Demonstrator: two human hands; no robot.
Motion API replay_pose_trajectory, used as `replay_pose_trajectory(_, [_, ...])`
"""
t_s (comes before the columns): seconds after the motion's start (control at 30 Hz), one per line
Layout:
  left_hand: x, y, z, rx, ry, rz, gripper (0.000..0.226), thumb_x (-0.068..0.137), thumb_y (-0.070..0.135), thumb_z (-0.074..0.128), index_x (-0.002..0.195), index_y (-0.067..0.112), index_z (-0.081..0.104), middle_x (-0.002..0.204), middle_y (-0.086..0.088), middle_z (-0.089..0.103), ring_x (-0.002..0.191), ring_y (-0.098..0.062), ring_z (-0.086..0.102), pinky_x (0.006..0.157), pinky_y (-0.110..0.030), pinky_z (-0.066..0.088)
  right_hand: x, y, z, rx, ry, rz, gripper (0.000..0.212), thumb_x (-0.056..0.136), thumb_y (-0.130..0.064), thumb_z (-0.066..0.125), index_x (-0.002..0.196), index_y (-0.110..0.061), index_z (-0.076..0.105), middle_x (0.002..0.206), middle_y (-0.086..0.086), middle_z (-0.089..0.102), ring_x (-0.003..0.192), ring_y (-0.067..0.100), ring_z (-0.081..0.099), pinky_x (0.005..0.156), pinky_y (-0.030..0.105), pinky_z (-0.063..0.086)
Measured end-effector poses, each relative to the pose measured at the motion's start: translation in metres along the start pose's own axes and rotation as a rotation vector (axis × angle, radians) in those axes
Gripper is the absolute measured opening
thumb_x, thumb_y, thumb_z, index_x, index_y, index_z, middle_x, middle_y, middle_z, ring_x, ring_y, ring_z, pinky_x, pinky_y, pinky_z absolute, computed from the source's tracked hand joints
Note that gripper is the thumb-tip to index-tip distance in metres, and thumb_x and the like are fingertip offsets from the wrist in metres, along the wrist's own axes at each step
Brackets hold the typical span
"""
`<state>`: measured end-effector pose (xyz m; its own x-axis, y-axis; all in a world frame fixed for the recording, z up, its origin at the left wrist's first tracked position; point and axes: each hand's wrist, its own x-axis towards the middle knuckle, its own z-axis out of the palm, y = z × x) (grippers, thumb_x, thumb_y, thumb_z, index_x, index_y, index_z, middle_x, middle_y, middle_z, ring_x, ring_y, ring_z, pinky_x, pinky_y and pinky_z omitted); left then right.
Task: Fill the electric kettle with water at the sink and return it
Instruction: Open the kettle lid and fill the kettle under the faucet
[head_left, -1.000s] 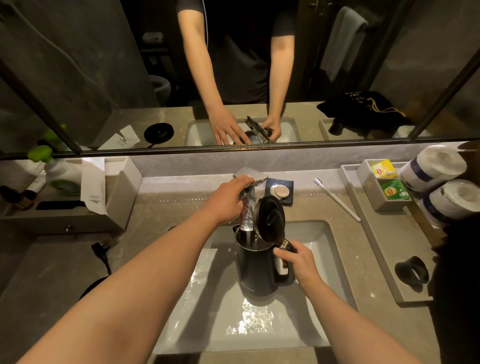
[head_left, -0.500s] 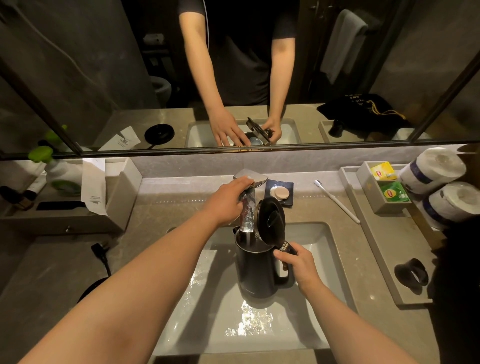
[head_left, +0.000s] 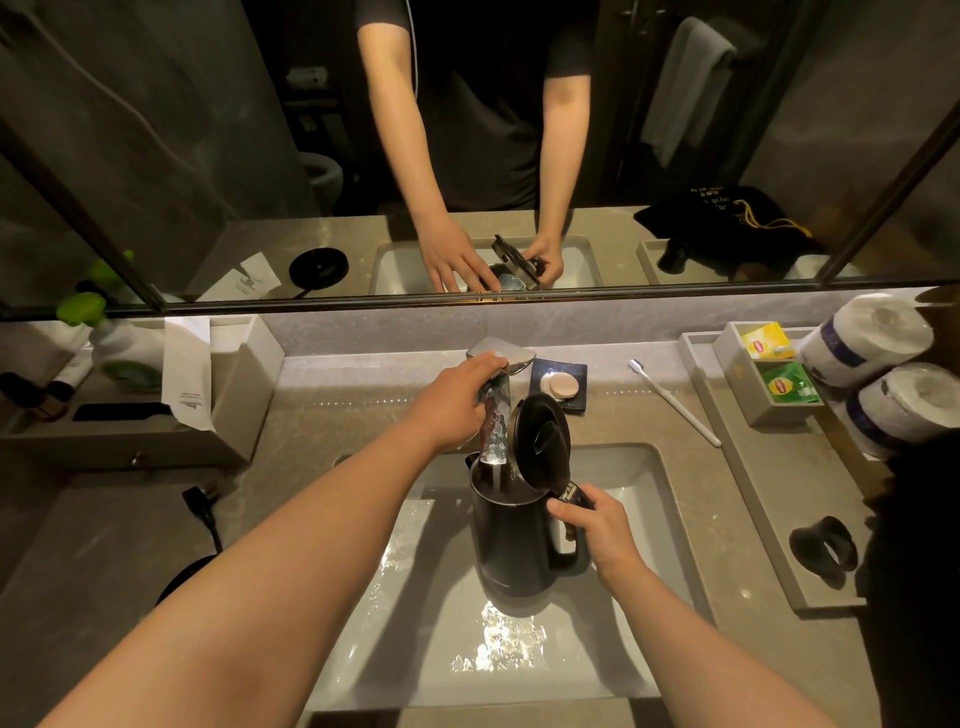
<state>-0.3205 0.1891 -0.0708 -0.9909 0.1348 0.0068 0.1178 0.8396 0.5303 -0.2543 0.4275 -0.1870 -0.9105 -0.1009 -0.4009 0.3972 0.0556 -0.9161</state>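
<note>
A dark electric kettle (head_left: 511, 540) stands upright over the white sink basin (head_left: 649, 499), its round lid (head_left: 540, 441) flipped up. My right hand (head_left: 597, 525) grips the kettle's handle. My left hand (head_left: 452, 400) is wrapped on the flat metal faucet lever (head_left: 511, 353). A thin stream of water (head_left: 497, 473) falls from the spout (head_left: 496, 431) into the kettle's open mouth. The kettle's black round base (head_left: 182, 574) lies at the left on the counter, mostly hidden by my left arm, with its plug (head_left: 200, 506) beside it.
Behind the faucet sits a soap dish (head_left: 563, 384); a white toothbrush (head_left: 675, 402) lies to its right. A grey tray (head_left: 769, 519) at the right holds tea bags (head_left: 784, 387), paper rolls (head_left: 872, 338) and a black ring-shaped object (head_left: 823, 548). A tissue box (head_left: 228, 395) stands at left.
The water stream into the kettle has thinned from a wide flow. Both hands and the kettle stay almost where they were.
</note>
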Motion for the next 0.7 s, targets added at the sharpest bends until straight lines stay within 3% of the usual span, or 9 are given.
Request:
replay_pose_trajectory(0.2, [-0.0001,-0.0009,0.001,0.002,0.008,-0.003,0.065,0.083,0.009,0.058,0.14,0.03,0.037,0.151,0.002,0.037,0.131,-0.025,0.039,0.105,-0.042,0.036,-0.0004,-0.0019,0.0001,0.0,-0.003,0.003,0.021,0.066,-0.024,0.081,0.072,-0.01,0.067,0.059,-0.002,0.062,0.063,0.022,0.055,0.058,0.036,0.046])
replay_pose_trajectory(0.53, [-0.0009,0.0016,-0.001,-0.008,0.005,0.001,0.063,0.085,0.009,0.057,0.141,0.027,0.037,0.151,0.0,0.036,0.134,-0.024,0.037,0.108,-0.043,0.034,-0.0015,-0.0064,0.0013,0.022,-0.001,-0.007,0.031,0.061,-0.026,0.082,0.072,-0.004,0.062,0.061,0.007,0.056,0.059,0.023,0.052,0.056,0.035,0.044])
replay_pose_trajectory(0.7, [-0.0014,0.0033,-0.0019,0.002,0.01,0.001,0.062,0.086,0.01,0.057,0.142,0.027,0.036,0.152,0.0,0.036,0.134,-0.025,0.037,0.107,-0.042,0.034,-0.0009,-0.0051,0.0009,0.021,-0.004,-0.003,0.028,0.06,-0.025,0.082,0.069,-0.008,0.062,0.058,0.004,0.057,0.055,0.019,0.053,0.054,0.033,0.045])
